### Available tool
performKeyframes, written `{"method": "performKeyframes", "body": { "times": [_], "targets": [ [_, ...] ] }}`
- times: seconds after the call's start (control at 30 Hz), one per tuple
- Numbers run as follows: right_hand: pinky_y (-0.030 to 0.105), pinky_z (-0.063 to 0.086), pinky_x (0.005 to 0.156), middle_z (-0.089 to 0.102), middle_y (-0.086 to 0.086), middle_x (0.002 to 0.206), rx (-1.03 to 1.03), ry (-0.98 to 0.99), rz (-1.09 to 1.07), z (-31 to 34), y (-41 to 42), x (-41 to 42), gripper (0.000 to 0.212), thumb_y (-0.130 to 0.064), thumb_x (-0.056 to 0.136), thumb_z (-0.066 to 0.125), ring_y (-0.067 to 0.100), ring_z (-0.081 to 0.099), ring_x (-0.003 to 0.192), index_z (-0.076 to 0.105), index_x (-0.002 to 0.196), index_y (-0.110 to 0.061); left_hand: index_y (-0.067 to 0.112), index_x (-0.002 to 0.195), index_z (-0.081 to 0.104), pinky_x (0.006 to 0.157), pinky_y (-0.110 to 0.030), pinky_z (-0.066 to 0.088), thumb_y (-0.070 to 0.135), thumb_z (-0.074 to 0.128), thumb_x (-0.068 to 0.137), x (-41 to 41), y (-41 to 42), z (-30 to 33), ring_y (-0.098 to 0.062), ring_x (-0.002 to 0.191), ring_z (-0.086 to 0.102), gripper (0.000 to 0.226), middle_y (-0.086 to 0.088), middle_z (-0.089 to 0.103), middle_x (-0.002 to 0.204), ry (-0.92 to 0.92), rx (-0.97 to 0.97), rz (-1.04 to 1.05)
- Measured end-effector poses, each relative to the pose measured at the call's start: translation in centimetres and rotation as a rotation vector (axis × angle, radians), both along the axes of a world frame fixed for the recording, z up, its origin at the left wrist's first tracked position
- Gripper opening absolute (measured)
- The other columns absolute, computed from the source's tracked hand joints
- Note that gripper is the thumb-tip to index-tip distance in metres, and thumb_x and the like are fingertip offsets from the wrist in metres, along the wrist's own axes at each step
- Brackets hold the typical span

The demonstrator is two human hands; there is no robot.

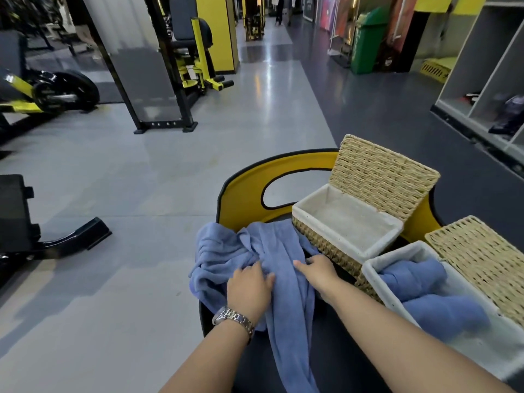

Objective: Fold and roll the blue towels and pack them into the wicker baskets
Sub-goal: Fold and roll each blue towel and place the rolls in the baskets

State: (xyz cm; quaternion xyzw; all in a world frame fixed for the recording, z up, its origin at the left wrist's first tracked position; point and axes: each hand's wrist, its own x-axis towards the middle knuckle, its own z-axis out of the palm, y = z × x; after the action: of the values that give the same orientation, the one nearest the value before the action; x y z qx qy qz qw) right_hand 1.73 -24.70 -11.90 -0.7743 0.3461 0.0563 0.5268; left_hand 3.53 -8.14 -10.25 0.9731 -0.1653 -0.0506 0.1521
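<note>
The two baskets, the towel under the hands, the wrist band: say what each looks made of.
Baskets: woven straw-coloured wicker or seagrass, matte, by the plaited rows; white liner looks like cloth.
Towel: soft blue terry or microfibre, matte, by the limp folds.
Wrist band: linked metal, probably steel, polished, by the glints.

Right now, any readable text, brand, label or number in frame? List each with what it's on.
None legible.
Green bin: pale vertical markings on its front, too blurred to read.
Posters on the far right wall: colour only, no readable words.
Wristwatch on the left hand: no brand visible.
Wicker baskets, blue towels: no labels visible.
</note>
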Motion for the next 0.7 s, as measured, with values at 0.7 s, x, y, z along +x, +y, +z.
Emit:
{"method": "performKeyframes", "body": {
  "times": [0.7],
  "targets": [
    [0.028, 0.042, 0.053, 0.065, 0.013, 0.08, 0.164, -0.484, 0.021, 14.7, -3.5, -14.6, 0.045, 0.01, 0.081, 0.048, 0.022, 0.057, 0.066, 0.051, 0.101, -0.03, 0.012, 0.137, 0.04, 0.086, -0.026, 0.051, 0.038, 0.053, 0.094, -6.2, 1.4, 9.7, -0.008, 0.108, 0.061, 0.052, -0.003, 0.058, 0.129, 0.829, -1.143, 0.039]
  ]
}}
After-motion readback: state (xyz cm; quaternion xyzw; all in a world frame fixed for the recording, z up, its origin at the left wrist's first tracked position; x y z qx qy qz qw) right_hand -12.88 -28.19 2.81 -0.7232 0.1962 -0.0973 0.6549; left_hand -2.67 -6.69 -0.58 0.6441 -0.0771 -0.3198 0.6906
